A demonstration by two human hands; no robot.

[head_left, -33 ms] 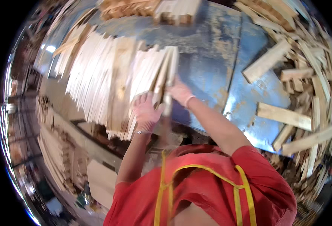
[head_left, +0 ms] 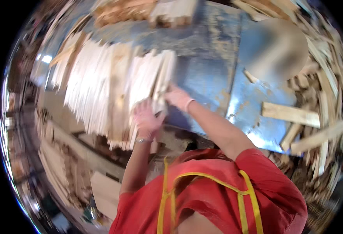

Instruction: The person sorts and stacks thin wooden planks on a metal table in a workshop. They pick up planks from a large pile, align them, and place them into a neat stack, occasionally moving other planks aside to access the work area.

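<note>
A row of pale wooden strips (head_left: 89, 84) lies side by side on the blue metal table, with a wider, browner board (head_left: 119, 91) among them. On the near part of the strips at the row's right end rests my left hand (head_left: 147, 119), in a pale pink glove, fingers spread and thumb apart. My right hand (head_left: 178, 96), gloved alike, grips the outermost wooden strip (head_left: 166, 72) at the right side of the row. Its fingertips are partly hidden and blurred. The strips' near ends jut past the table edge.
Scrap pieces (head_left: 290, 114) and a heap of offcuts (head_left: 323, 93) line the right side. A blurred round patch covers part of the upper right. Stacked wood (head_left: 173, 13) stands at the far edge. More boards (head_left: 56, 156) lie low at the left, near a pale panel (head_left: 104, 193).
The strips at the right end now lie closer together, and the gap beside the outermost one has narrowed. My right hand has moved slightly left with it; the view has shifted a little.
</note>
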